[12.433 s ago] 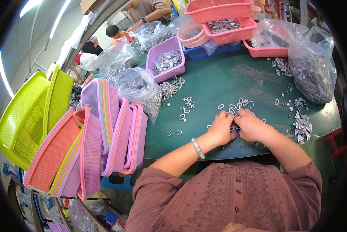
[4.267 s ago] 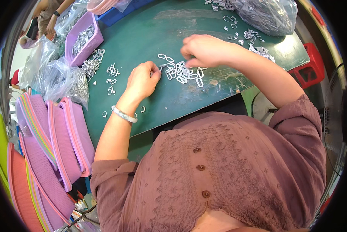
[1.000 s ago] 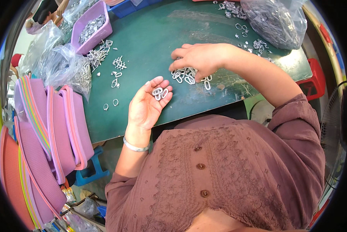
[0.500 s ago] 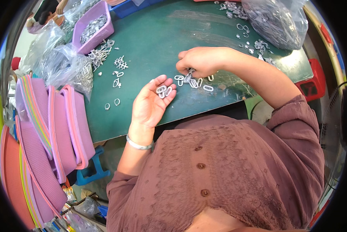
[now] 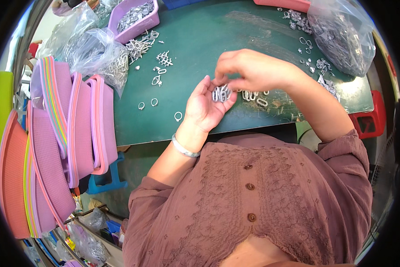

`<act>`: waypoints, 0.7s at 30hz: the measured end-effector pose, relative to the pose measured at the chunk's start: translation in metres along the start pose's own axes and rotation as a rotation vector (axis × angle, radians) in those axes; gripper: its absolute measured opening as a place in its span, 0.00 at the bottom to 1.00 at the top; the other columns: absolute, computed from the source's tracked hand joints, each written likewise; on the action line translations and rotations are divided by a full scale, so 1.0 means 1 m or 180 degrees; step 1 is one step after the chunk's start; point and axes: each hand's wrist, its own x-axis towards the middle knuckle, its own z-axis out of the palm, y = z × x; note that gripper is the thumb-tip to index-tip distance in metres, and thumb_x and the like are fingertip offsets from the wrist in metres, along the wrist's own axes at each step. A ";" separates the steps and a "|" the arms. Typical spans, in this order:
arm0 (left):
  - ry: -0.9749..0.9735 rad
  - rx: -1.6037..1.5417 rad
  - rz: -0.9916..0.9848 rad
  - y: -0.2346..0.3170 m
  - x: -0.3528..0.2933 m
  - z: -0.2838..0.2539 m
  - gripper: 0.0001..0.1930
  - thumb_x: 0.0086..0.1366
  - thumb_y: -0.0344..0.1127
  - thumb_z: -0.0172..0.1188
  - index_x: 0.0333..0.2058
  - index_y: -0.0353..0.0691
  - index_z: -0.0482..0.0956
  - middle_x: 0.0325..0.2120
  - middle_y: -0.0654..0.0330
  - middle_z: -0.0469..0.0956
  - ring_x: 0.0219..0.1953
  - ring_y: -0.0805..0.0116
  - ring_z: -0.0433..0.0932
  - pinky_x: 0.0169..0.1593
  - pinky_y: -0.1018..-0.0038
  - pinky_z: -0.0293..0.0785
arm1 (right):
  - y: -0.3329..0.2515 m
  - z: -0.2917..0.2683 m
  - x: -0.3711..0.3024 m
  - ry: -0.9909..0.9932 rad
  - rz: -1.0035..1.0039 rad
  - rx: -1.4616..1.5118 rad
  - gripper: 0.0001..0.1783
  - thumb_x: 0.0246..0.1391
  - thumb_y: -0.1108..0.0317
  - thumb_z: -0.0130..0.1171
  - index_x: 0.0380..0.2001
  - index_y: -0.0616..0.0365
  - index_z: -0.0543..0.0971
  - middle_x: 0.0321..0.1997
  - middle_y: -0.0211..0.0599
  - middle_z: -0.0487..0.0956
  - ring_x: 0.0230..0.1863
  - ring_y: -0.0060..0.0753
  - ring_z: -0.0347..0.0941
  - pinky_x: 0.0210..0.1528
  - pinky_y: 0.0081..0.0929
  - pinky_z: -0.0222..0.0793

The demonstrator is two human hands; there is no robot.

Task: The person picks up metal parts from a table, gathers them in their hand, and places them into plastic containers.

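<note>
My left hand (image 5: 204, 108) is palm up and cupped, holding a small heap of silver oval metal links (image 5: 221, 93). Above that palm, my right hand (image 5: 240, 69) has its fingers curled and its thumb close to the heap. What is between its fingertips, if anything, is hidden. To the right, partly under my right hand, more loose oval links (image 5: 262, 102) lie on the green table (image 5: 191, 40). A single ring (image 5: 178, 116) rests on the table to the left of my left wrist.
Small metal pieces (image 5: 164, 58) lie in clusters on the left. A purple basket (image 5: 157, 20) and a clear bag (image 5: 115, 71) hold more parts. Another filled bag (image 5: 342, 44) stands far right. Stacked pink and purple baskets (image 5: 82, 129) line the left side; a red stool (image 5: 370, 116) is at right.
My right hand has left the links on the table and come over my left palm. The heap in my left palm has grown. The whole view has shifted.
</note>
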 end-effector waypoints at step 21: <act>0.0253 0.0409 0.0166 0.017 -0.013 -0.017 0.16 0.62 0.38 0.44 0.40 0.29 0.68 0.39 0.46 0.69 0.41 0.53 0.70 0.45 0.65 0.71 | 0.023 0.017 -0.017 -0.0416 0.0533 -0.0428 0.05 0.35 0.77 0.54 0.20 0.62 0.70 0.23 0.40 0.68 0.29 0.44 0.67 0.30 0.33 0.63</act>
